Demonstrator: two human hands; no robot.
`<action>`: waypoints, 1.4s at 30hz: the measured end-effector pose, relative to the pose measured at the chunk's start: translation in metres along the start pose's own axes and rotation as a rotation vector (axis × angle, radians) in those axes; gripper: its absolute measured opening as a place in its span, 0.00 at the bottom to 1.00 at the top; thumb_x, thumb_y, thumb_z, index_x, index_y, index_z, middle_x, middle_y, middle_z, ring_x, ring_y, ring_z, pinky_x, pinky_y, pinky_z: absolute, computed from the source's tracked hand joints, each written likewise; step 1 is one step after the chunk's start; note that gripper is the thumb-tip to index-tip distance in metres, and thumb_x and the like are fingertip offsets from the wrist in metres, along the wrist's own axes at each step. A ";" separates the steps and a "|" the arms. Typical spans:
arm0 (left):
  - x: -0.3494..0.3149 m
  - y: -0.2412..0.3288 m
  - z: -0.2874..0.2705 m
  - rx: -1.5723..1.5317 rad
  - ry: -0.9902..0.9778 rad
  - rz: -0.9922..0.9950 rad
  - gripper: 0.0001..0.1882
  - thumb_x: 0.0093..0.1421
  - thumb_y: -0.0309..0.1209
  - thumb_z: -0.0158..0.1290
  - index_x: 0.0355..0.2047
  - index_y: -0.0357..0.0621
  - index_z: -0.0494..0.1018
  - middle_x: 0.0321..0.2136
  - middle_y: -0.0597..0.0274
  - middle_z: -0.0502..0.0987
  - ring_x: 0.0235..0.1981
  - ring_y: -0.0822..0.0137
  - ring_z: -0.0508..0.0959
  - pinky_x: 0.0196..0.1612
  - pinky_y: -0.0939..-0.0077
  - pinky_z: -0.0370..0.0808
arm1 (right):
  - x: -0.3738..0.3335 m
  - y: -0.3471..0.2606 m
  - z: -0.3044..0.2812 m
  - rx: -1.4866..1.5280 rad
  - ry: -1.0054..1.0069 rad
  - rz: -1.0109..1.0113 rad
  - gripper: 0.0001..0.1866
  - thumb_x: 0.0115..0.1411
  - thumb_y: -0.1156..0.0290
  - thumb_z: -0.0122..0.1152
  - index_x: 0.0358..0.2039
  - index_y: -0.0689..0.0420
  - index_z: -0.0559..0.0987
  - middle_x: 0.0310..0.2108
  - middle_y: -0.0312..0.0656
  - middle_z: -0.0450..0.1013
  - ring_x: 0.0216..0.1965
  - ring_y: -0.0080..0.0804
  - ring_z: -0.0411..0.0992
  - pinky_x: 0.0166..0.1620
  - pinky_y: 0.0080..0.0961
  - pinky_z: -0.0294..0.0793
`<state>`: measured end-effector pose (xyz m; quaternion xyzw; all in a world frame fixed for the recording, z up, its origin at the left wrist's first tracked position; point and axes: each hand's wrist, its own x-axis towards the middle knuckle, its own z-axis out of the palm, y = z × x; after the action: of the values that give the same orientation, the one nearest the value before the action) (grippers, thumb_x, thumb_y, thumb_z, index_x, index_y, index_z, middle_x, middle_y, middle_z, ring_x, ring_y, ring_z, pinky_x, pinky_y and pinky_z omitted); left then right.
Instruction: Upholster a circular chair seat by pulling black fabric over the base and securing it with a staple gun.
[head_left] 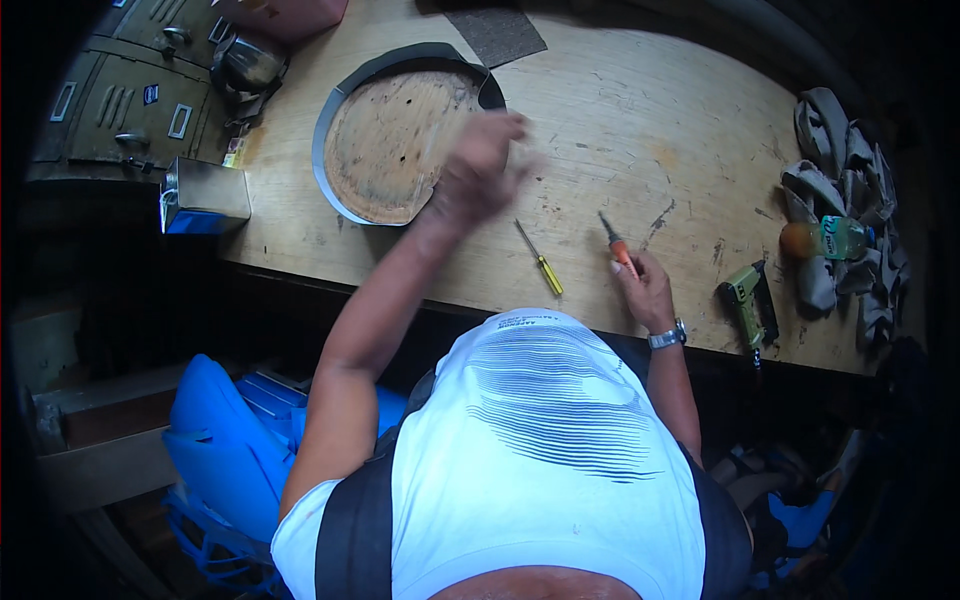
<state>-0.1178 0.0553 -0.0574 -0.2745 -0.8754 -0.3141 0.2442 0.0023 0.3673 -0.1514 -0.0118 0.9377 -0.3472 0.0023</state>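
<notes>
My left hand (482, 170) is smeared by motion above the right edge of a round wooden board (390, 140). Whether its fingers hold anything cannot be made out. A thin dark grey strip (322, 160) stands on edge around much of the board, its loose end curling at the upper right. At the table's front edge, my right hand (648, 288) is closed around an orange-handled tool (621, 254) with a narrow dark blade, which points up and left. Between the hands lies a screwdriver (546, 270) with a yellow handle.
A green nail gun (750, 303) lies at the right, near a bottle (840, 239) and crumpled grey cloth (826, 130). A metal can (208, 192) stands at the left edge, by metal drawers (120, 110) and a glass pot (248, 65). A dark flat sheet (495, 32) lies at the back.
</notes>
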 end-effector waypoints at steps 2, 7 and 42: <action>-0.018 0.059 0.007 -0.195 -0.264 0.228 0.26 0.51 0.39 0.69 0.48 0.42 0.75 0.52 0.52 0.76 0.57 0.51 0.75 0.60 0.56 0.71 | -0.004 -0.013 -0.002 0.541 -0.468 0.255 0.18 0.63 0.56 0.62 0.43 0.59 0.80 0.35 0.40 0.75 0.31 0.28 0.70 0.35 0.27 0.70; -0.045 0.106 0.019 -0.340 -0.628 0.355 0.41 0.54 0.65 0.56 0.56 0.44 0.69 0.57 0.52 0.71 0.58 0.51 0.73 0.61 0.51 0.69 | -0.026 -0.050 0.020 1.518 -0.515 0.527 0.18 0.68 0.54 0.52 0.47 0.54 0.77 0.32 0.32 0.72 0.24 0.17 0.65 0.27 0.16 0.64; -0.011 0.016 0.072 -0.002 -0.070 0.212 0.17 0.58 0.44 0.65 0.25 0.47 0.72 0.20 0.63 0.73 0.23 0.61 0.76 0.28 0.64 0.70 | -0.017 -0.026 0.027 -0.356 0.109 0.133 0.42 0.53 0.45 0.70 0.58 0.62 0.70 0.56 0.55 0.68 0.54 0.56 0.67 0.57 0.48 0.69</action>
<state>-0.1174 0.1112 -0.1063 -0.3766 -0.8491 -0.2775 0.2453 0.0200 0.3302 -0.1554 0.0687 0.9818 -0.1750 -0.0275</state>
